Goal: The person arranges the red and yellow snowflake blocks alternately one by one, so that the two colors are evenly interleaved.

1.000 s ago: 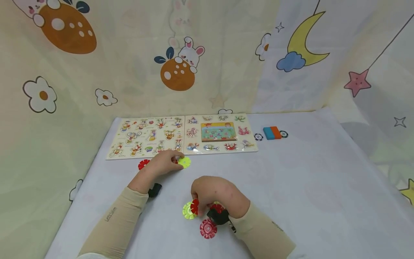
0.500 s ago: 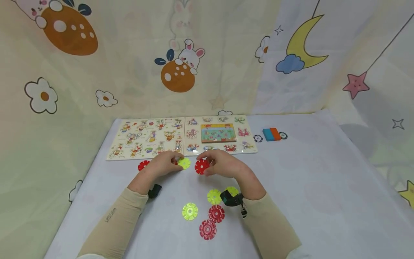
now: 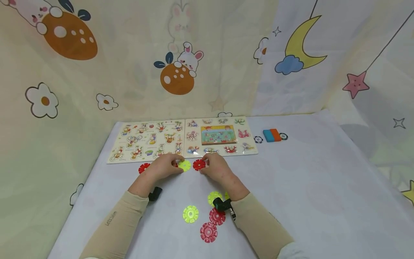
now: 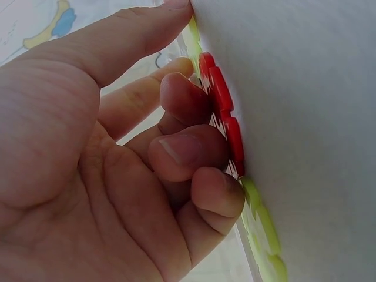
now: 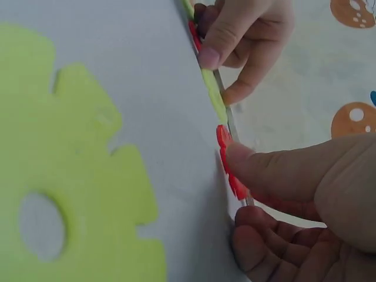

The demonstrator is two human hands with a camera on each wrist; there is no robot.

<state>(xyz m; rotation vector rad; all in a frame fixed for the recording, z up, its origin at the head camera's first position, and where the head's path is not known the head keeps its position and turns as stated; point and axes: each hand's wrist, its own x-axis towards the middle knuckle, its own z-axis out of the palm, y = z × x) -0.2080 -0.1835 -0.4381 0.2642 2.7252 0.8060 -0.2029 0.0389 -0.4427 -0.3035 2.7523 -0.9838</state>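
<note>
My left hand (image 3: 165,164) holds a yellow-green notched plastic disc (image 3: 185,165) by its edges between thumb and forefinger, on the white cloth. Its other fingers are curled against a red notched disc (image 4: 222,97), with another yellow-green disc (image 4: 263,229) beyond in the left wrist view. Just to the right, my right hand (image 3: 218,168) pinches a red notched disc (image 3: 199,165) at its rim. In the right wrist view this red disc (image 5: 229,161) lies in line with the yellow-green one (image 5: 214,94), their edges close together. At the row's left end is a red disc (image 3: 143,168).
Nearer me lie loose yellow-green discs (image 3: 191,214) and red discs (image 3: 208,232), some partly under the right wrist's black camera (image 3: 221,205). Behind the row stand a picture puzzle board (image 3: 145,142) and another with a small framed picture (image 3: 218,135). A blue-orange block (image 3: 272,135) lies right.
My right hand has lifted a red disc from the near group, carried it forward and set it at the right of the row. My left hand stays on the yellow-green disc.
</note>
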